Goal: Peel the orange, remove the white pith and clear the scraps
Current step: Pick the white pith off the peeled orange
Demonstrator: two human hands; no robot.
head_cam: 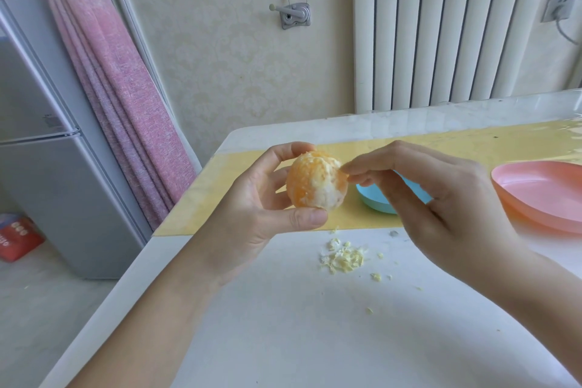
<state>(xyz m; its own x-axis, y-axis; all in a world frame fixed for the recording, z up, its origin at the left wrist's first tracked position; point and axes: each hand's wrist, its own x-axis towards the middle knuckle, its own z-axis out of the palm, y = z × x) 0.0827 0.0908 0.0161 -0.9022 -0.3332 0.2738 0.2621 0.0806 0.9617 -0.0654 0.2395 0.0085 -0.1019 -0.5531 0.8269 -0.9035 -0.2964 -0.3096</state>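
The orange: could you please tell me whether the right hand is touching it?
Touching. The head view shows the right hand pinching the orange at its upper right edge, no gap visible.

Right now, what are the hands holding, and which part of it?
The left hand grips the peeled orange at its bottom and top. The right hand pinches white pith at its upper right.

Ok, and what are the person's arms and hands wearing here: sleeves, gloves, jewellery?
Nothing that shows. The left hand and right hand are ungloved, with no rings on the fingers in view. The left forearm and right forearm are bare to the frame's edge: no sleeve, watch or bracelet. The left thumbnail looks short and unpainted.
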